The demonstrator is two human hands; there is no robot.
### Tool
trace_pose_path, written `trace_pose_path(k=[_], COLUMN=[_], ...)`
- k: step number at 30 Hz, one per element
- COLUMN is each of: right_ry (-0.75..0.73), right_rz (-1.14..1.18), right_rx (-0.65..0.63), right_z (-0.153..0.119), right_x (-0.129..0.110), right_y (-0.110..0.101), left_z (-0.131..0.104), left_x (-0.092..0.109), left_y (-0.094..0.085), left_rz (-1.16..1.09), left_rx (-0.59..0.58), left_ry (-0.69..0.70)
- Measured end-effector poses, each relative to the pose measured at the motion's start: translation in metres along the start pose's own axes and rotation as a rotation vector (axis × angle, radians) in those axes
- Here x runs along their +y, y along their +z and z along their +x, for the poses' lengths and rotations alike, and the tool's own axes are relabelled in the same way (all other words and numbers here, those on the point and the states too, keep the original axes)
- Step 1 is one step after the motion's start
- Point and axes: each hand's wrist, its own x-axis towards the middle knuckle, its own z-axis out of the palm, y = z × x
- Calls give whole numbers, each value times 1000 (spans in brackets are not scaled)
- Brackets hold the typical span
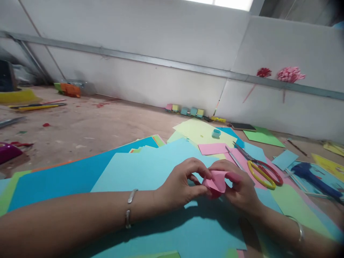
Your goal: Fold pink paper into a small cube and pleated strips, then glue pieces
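Note:
A small piece of pink paper (217, 182), curled and folded, is held up between both hands above light blue sheets (150, 172). My left hand (185, 181) pinches its left edge between thumb and fingers. My right hand (242, 186) grips the right side, with the paper bent over near its fingertips. Part of the paper is hidden by the fingers. Just beyond my right hand, scissors (262, 172) with yellow and red handles lie on pink paper (212, 149), beside a thin metal blade-like tool (233, 157).
A dark blue glue gun (317, 179) lies at the right. Small folded paper blocks (185, 110) stand along the wall, and a small blue item (216, 133) sits on pale yellow paper (197, 129). Paper flowers (290, 74) hang on the metal rail. Pencils (40, 106) lie at the left.

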Motion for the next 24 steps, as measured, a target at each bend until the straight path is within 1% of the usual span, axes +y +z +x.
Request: trace_pose_path(k=[3, 6, 9, 11, 13, 15, 18, 21, 24], right_ry=[-25, -87, -78, -40, -4, 32, 53, 32, 15], right_rz=[0, -12, -7, 3, 13, 30, 45, 28, 30], right_rx=[19, 31, 25, 19, 16, 20, 30, 28, -6], right_z=[0, -2, -3, -4, -4, -4, -2, -2, -3], right_x=[1, 3, 5, 6, 6, 7, 8, 10, 13], right_y=[0, 0, 0, -1, -2, -2, -2, -1, -1], left_z=[0, 0, 1, 2, 3, 3, 3, 2, 2], left_x=[1, 1, -1, -2, -2, -3, -4, -6, -7], left_y=[0, 2, 3, 4, 4, 4, 4, 5, 5], left_rz=[-2, -19, -66, -153, -281, -373, -390, -393, -387], left_rx=[12, 23, 9, -25, -84, -132, -129, -115, -110], left_ry=[-20, -52, -106, -181, -276, -334, -349, -375, -338])
